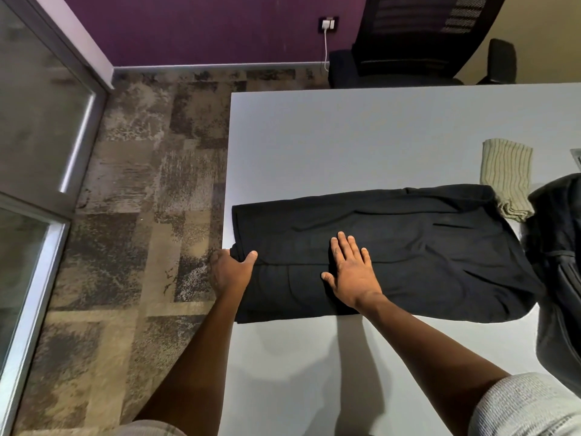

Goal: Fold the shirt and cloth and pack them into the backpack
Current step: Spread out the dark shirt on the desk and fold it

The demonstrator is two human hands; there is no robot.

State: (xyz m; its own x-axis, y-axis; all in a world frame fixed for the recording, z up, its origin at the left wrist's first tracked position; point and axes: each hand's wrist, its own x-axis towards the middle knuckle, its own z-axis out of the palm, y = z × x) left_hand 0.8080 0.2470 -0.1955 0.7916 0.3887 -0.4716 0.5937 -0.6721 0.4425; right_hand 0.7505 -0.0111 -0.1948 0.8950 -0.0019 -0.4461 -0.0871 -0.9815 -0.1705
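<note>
On the white counter (pixel 393 127) in the head view, we see a black shirt (pixel 408 247) lying flat, folded lengthwise into a long band that runs from the counter's left edge toward the right. Its left end reaches the very edge of the counter. Our left hand (pixel 231 272) sits at that left end, thumb on top of the fabric and fingers wrapped under the edge, so its grip is closed around the shirt's end. Our right hand (pixel 350 272) lies flat on the middle of the shirt, fingers straight and slightly spread, palm pressing down; its grip is released and holds nothing.

Beyond the shirt's far right corner lies a folded cloth (pixel 506 174), pale green with thin stripes. Its near end touches or slips just under the shirt's corner; we cannot tell which. A dark backpack (pixel 556 278) stands at the right edge of the view, partly cut off, just beside the shirt's right end and near the cloth. We cannot tell whether it is unzipped.

Behind the counter stands a black office chair (pixel 418 42) against a purple wall (pixel 204 29). A white charger (pixel 328 25) is plugged into a wall socket, its cable hanging down. To the left of the counter we see patterned brown carpet (pixel 132 199) and a glass door (pixel 41 121) with a metal frame.
</note>
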